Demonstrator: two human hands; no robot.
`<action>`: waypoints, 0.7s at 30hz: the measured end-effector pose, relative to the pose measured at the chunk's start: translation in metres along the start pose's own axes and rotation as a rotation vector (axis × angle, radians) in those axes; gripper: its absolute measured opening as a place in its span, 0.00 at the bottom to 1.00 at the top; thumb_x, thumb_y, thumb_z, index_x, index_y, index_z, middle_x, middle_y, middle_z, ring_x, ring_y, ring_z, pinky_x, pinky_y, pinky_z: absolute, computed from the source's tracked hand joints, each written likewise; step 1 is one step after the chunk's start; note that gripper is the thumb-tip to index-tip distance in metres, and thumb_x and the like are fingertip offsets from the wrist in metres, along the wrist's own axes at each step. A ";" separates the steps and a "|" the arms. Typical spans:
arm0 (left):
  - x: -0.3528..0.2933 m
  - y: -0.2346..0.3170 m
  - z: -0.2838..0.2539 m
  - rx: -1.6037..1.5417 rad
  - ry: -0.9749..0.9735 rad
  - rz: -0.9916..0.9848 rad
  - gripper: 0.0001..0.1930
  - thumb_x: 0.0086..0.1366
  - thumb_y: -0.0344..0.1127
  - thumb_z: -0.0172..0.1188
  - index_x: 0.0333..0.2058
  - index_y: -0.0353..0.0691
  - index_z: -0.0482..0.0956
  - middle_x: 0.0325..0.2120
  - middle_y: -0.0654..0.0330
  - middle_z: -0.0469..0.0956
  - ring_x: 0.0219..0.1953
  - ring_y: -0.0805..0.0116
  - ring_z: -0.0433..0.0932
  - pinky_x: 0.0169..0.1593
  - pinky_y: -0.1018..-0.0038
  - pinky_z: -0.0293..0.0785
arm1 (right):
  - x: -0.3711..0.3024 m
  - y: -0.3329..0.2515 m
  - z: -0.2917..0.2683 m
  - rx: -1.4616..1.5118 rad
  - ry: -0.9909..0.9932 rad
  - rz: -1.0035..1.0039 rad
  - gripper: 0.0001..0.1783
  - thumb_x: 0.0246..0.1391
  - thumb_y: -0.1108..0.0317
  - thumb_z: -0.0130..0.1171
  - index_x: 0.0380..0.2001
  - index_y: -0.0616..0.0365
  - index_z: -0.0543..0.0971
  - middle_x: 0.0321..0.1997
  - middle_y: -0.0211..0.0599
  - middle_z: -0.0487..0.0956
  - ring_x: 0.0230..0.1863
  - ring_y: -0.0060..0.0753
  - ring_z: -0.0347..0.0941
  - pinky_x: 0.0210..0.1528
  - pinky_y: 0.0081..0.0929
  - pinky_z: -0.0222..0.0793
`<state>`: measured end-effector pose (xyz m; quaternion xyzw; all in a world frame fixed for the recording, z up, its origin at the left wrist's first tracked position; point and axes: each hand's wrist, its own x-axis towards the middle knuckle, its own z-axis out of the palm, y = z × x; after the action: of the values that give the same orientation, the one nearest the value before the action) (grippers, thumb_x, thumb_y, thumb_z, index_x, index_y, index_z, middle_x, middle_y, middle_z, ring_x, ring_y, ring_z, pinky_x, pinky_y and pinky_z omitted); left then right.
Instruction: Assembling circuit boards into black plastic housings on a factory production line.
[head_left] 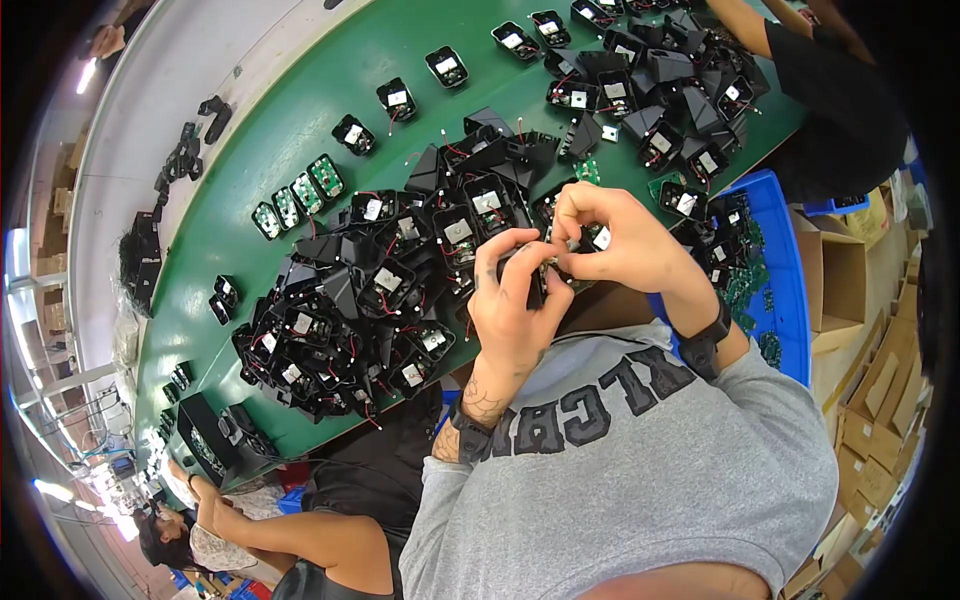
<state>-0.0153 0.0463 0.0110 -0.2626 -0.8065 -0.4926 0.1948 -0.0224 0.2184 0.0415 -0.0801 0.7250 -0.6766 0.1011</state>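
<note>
A small black plastic housing (533, 272) is held upright above the green table's (250, 160) near edge, gripped by the curled fingers of the left hand (512, 305), while its top is pinched by the right hand (610, 245). Matte, boxy housings (370, 300) with red wires are heaped just beside it.

A long green worktop (300, 130) bends across the picture. A big heap of black plastic boxes (370, 300) with red wires lies in its middle. Another heap (665, 90) sits at the far right end. Single black boxes (397, 98) lie in a row. Three small green boards (297, 195) lie side by side nearby.
</note>
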 end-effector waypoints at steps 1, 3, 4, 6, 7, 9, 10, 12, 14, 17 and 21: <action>-0.001 -0.002 0.001 -0.007 -0.005 -0.020 0.18 0.46 0.23 0.64 0.38 0.42 0.77 0.41 0.57 0.75 0.36 0.59 0.79 0.34 0.69 0.78 | 0.000 -0.003 -0.001 -0.187 0.015 -0.060 0.14 0.36 0.78 0.61 0.23 0.58 0.65 0.27 0.30 0.71 0.37 0.26 0.67 0.39 0.24 0.64; 0.000 -0.003 0.002 -0.004 -0.031 -0.041 0.18 0.46 0.23 0.64 0.39 0.42 0.77 0.41 0.57 0.75 0.36 0.59 0.79 0.35 0.69 0.78 | -0.001 -0.013 0.004 -0.436 0.050 -0.097 0.12 0.34 0.76 0.61 0.23 0.60 0.67 0.27 0.34 0.70 0.34 0.34 0.65 0.39 0.27 0.64; 0.000 -0.003 0.002 -0.002 -0.054 -0.061 0.18 0.47 0.23 0.64 0.39 0.42 0.77 0.40 0.57 0.75 0.37 0.58 0.79 0.35 0.68 0.78 | -0.001 -0.014 0.005 -0.434 0.052 -0.095 0.12 0.34 0.76 0.61 0.23 0.60 0.67 0.27 0.34 0.70 0.34 0.34 0.65 0.39 0.27 0.64; -0.002 0.000 0.002 0.016 -0.063 -0.074 0.19 0.47 0.24 0.65 0.40 0.42 0.77 0.40 0.56 0.74 0.38 0.57 0.79 0.35 0.67 0.78 | -0.001 -0.015 0.007 -0.506 0.050 -0.079 0.13 0.34 0.77 0.61 0.24 0.61 0.68 0.28 0.35 0.70 0.35 0.35 0.66 0.39 0.28 0.64; -0.003 0.001 0.004 0.014 -0.068 -0.097 0.19 0.47 0.24 0.64 0.41 0.42 0.76 0.39 0.56 0.74 0.38 0.57 0.78 0.36 0.67 0.78 | -0.001 -0.016 0.008 -0.505 0.052 -0.078 0.13 0.34 0.77 0.61 0.24 0.61 0.68 0.28 0.35 0.70 0.35 0.35 0.66 0.39 0.28 0.64; -0.004 0.000 0.003 0.012 -0.074 -0.120 0.19 0.47 0.23 0.64 0.42 0.41 0.76 0.39 0.56 0.74 0.39 0.56 0.78 0.37 0.66 0.77 | -0.002 -0.017 0.012 -0.549 0.067 -0.082 0.12 0.36 0.77 0.62 0.25 0.61 0.69 0.29 0.35 0.70 0.35 0.33 0.68 0.39 0.27 0.65; -0.003 -0.004 0.002 -0.026 -0.076 -0.164 0.20 0.47 0.23 0.63 0.42 0.40 0.75 0.38 0.55 0.74 0.39 0.56 0.78 0.39 0.67 0.77 | -0.001 -0.014 0.011 -0.547 0.068 -0.081 0.12 0.36 0.77 0.62 0.25 0.61 0.69 0.29 0.35 0.70 0.35 0.33 0.68 0.39 0.27 0.65; -0.007 -0.008 -0.003 -0.167 -0.085 -0.388 0.19 0.48 0.23 0.61 0.43 0.37 0.74 0.37 0.54 0.75 0.39 0.57 0.77 0.45 0.68 0.73 | 0.002 -0.004 0.006 -0.350 0.082 -0.070 0.11 0.38 0.77 0.63 0.25 0.61 0.71 0.32 0.34 0.72 0.36 0.30 0.72 0.42 0.26 0.68; -0.009 -0.006 -0.003 -0.238 -0.017 -0.407 0.19 0.49 0.23 0.62 0.42 0.36 0.74 0.38 0.54 0.75 0.39 0.59 0.76 0.45 0.69 0.73 | 0.000 -0.003 0.005 -0.354 0.046 -0.080 0.11 0.40 0.76 0.64 0.28 0.62 0.73 0.32 0.33 0.74 0.38 0.28 0.74 0.45 0.25 0.69; -0.013 -0.006 -0.002 -0.254 0.025 -0.411 0.19 0.49 0.23 0.62 0.42 0.35 0.74 0.39 0.54 0.75 0.41 0.59 0.76 0.47 0.69 0.73 | -0.006 0.004 0.010 -0.075 0.123 0.009 0.09 0.40 0.76 0.66 0.28 0.61 0.78 0.31 0.33 0.77 0.40 0.29 0.74 0.47 0.26 0.68; -0.010 -0.004 -0.001 -0.193 0.049 -0.357 0.19 0.49 0.23 0.62 0.43 0.35 0.74 0.40 0.53 0.76 0.42 0.58 0.76 0.47 0.68 0.72 | -0.008 0.017 0.009 -0.245 0.198 -0.126 0.06 0.40 0.73 0.69 0.25 0.59 0.84 0.32 0.32 0.80 0.42 0.30 0.73 0.47 0.28 0.67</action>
<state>-0.0099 0.0413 0.0024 -0.1208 -0.7844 -0.6005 0.0980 -0.0120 0.2130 0.0246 -0.0698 0.8022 -0.5925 -0.0240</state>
